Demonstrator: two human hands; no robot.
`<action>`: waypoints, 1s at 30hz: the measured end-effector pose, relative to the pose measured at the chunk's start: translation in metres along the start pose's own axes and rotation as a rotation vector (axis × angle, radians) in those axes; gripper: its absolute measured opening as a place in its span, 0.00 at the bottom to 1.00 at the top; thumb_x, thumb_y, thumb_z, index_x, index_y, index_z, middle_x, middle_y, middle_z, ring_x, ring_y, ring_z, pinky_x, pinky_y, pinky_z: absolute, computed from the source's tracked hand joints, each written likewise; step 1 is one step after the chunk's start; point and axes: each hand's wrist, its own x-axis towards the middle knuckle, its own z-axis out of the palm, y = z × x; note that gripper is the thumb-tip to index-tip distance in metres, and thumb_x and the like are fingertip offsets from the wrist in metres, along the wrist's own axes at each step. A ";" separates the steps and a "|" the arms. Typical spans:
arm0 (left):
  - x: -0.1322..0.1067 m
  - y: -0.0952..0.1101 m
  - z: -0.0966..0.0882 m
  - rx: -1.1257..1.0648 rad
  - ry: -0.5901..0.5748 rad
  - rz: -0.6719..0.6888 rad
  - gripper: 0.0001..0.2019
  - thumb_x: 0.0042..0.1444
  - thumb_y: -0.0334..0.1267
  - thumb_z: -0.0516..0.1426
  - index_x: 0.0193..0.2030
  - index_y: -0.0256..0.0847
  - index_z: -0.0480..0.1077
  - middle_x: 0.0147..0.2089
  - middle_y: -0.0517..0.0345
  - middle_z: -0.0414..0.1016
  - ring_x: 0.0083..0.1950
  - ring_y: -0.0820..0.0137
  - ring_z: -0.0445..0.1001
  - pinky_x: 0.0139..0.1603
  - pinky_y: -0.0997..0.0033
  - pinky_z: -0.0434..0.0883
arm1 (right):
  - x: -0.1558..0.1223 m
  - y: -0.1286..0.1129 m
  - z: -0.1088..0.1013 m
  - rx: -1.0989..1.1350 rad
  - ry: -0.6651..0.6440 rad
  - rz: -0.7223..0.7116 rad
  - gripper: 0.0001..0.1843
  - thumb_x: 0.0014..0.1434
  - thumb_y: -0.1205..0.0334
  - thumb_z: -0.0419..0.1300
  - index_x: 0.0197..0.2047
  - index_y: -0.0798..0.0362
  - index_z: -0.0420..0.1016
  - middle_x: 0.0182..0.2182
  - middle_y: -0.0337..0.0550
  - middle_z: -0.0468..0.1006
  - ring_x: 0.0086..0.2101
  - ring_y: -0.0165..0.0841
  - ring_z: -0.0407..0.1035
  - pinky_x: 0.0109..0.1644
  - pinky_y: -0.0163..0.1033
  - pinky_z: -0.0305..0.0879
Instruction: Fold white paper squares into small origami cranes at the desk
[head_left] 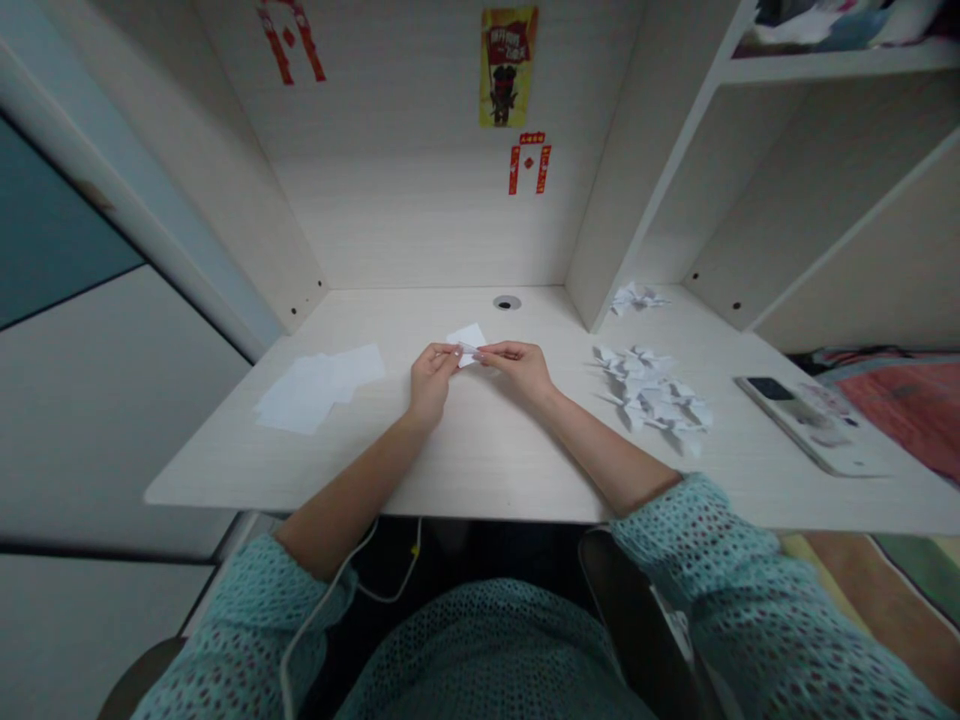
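Note:
A small white piece of paper [468, 340] is held just above the pale wooden desk [487, 450], partly folded. My left hand [430, 378] pinches its left edge with closed fingers. My right hand [520, 365] pinches its right edge, fingers pressed together. Both hands meet at the paper over the middle of the desk. Both forearms rest across the desk's front half.
A loose stack of white paper sheets [319, 388] lies to the left. A pile of several folded white paper figures [652, 392] lies to the right, with one more [636, 297] in the shelf nook. A phone [814, 420] lies at the far right. A cable hole [507, 302] sits at the back.

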 end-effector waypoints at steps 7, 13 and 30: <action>-0.003 -0.002 0.002 -0.004 0.039 -0.021 0.10 0.45 0.40 0.63 0.32 0.39 0.70 0.32 0.57 0.76 0.34 0.73 0.73 0.39 0.72 0.68 | -0.001 0.001 0.000 0.018 0.026 -0.012 0.14 0.36 0.55 0.71 0.29 0.52 0.80 0.26 0.42 0.80 0.29 0.32 0.73 0.38 0.38 0.67; -0.002 0.001 0.000 0.079 0.075 -0.040 0.12 0.43 0.42 0.64 0.33 0.39 0.73 0.35 0.54 0.77 0.36 0.72 0.73 0.34 0.75 0.67 | -0.002 -0.002 -0.001 -0.001 0.035 -0.030 0.13 0.37 0.56 0.71 0.28 0.52 0.81 0.28 0.43 0.81 0.30 0.33 0.73 0.39 0.38 0.67; -0.005 0.003 0.004 0.037 0.082 0.025 0.10 0.46 0.41 0.62 0.32 0.39 0.70 0.36 0.55 0.77 0.37 0.72 0.73 0.39 0.72 0.68 | -0.005 0.001 0.009 0.092 0.109 0.053 0.15 0.36 0.56 0.70 0.30 0.52 0.80 0.28 0.42 0.80 0.29 0.30 0.71 0.37 0.37 0.65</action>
